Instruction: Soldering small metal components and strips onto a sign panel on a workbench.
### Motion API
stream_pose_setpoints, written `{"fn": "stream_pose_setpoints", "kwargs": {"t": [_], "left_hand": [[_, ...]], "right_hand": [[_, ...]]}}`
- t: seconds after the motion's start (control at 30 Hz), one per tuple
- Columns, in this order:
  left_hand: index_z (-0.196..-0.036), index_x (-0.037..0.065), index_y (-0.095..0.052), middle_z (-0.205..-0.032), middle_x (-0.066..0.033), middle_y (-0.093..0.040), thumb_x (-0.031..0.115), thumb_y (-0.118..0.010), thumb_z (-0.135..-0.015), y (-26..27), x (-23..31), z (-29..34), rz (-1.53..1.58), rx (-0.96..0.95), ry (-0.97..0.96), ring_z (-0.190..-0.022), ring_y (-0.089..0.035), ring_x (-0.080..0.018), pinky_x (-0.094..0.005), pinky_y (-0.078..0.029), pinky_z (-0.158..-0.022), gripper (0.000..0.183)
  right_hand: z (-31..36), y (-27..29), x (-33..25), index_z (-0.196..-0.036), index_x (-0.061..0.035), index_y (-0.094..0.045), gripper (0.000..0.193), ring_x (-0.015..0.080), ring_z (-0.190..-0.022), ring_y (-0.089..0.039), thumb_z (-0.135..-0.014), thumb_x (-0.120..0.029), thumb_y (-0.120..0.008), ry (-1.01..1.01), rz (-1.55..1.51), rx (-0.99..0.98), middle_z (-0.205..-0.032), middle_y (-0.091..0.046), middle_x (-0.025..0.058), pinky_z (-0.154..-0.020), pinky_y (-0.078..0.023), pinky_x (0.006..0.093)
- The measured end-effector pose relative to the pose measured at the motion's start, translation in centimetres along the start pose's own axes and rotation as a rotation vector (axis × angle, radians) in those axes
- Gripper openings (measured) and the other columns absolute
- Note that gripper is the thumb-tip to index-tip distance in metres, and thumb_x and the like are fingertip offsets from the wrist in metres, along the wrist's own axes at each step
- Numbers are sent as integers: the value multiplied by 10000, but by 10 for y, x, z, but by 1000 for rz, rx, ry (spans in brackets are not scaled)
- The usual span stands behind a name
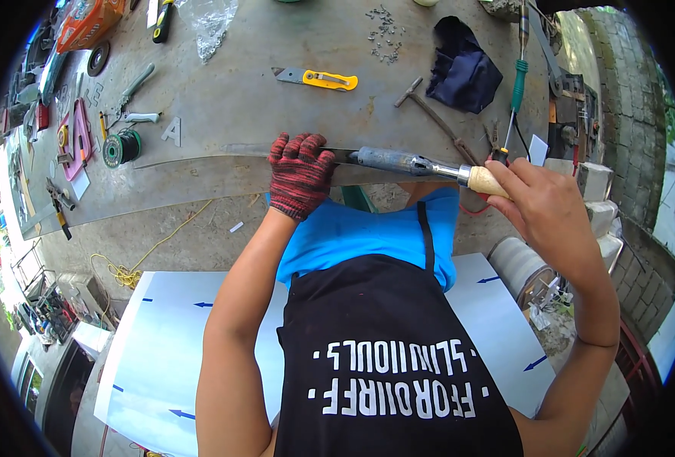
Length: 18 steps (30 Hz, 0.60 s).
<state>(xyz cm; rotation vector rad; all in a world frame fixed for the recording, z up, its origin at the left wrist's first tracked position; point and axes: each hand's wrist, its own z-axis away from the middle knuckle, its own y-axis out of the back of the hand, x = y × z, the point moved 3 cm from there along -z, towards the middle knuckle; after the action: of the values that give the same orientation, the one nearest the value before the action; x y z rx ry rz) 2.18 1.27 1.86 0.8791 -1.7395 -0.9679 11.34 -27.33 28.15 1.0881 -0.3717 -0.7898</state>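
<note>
In a red-and-black knitted glove, my left hand (301, 175) is closed over a thin metal strip (246, 150) at the near edge of the table. My bare right hand (539, 202) grips the pale wooden handle (487, 182) of a large soldering iron (398, 160). Its thick grey barrel points left, with the dark tip beside my gloved fingers. Whether the tip touches the strip I cannot tell. Beyond my hands lies a yellow utility knife (316, 78). A small hammer (429, 110) and a green-handled soldering iron (519, 87) rest beyond the barrel.
The metal-topped table (223, 99) ends just before my body. A solder wire spool (122, 147), a metal letter (171, 131) and pliers (58, 206) lie left. Small screws (385, 34) and dark cloth (463, 68) sit at the back. A yellow cord (128, 274) trails on the floor.
</note>
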Motion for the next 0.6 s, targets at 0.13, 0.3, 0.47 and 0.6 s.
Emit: {"fn": "stream_pose_setpoints", "kwargs": {"t": [0.13, 0.3, 0.47, 0.6], "left_hand": [[-977, 210, -688, -1248, -41, -655, 249, -809, -733, 0, -1, 2, -16, -3, 3, -1264, -593, -297, -593, -343, -1176, 276], [-972, 210, -686, -1253, -47, -653, 246, -814, -727, -1, -1, 2, -6, 9, -4, -1275, -588, -297, -597, -344, -1176, 279], [-965, 206, -678, -1289, -53, -655, 237, -815, -723, -2, -1, 2, 8, 2, 2, -1298, -579, -308, -598, -345, -1173, 280], [-961, 206, -672, -1332, -54, -655, 236, -818, -724, -1, 0, 2, -9, -2, -4, -1322, -570, -315, -599, -342, -1175, 279]], "right_hand": [[3, -1, -9, -1325, -28, -641, 450, 273, -824, -678, -954, -256, -756, -2, 36, -6, -940, -610, 103, -695, -527, 414], [6, -1, -15, -1337, -7, -637, 466, 248, -824, -671, -951, -233, -764, -12, 28, -8, -938, -610, 98, -691, -536, 409], [6, 0, -16, -1340, 4, -634, 466, 253, -832, -676, -956, -230, -761, -14, 21, -25, -959, -620, 102, -692, -539, 411], [4, 2, -16, -1343, 14, -633, 466, 260, -846, -682, -967, -235, -750, -15, 32, -62, -982, -630, 108, -707, -541, 415]]}}
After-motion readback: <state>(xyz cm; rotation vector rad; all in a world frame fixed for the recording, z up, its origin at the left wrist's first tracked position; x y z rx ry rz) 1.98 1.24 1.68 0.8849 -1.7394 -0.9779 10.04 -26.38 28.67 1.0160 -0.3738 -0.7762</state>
